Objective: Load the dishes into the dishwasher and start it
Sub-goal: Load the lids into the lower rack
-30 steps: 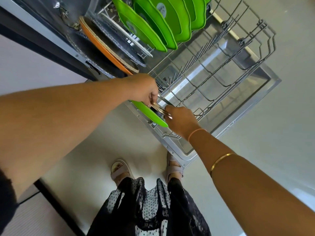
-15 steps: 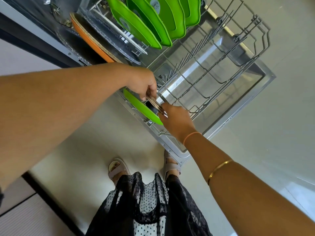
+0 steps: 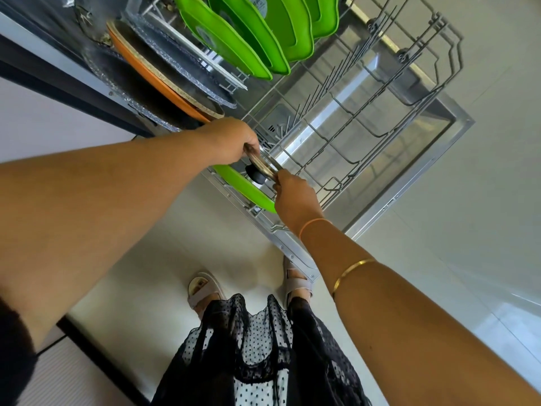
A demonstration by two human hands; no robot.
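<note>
Biggest worry I've got here: the round steel lid with the black knob (image 3: 261, 167) is only held by its rim, so it could slip and clatter onto the flat green plate (image 3: 244, 184) standing right under it. It could also land crooked between the tines of the grey wire rack (image 3: 351, 127) and tip over. My left hand (image 3: 231, 142) curls round the lid's far edge and my right hand (image 3: 295, 197) pinches the near edge. The lid hangs between them, just above the rack's near corner.
</note>
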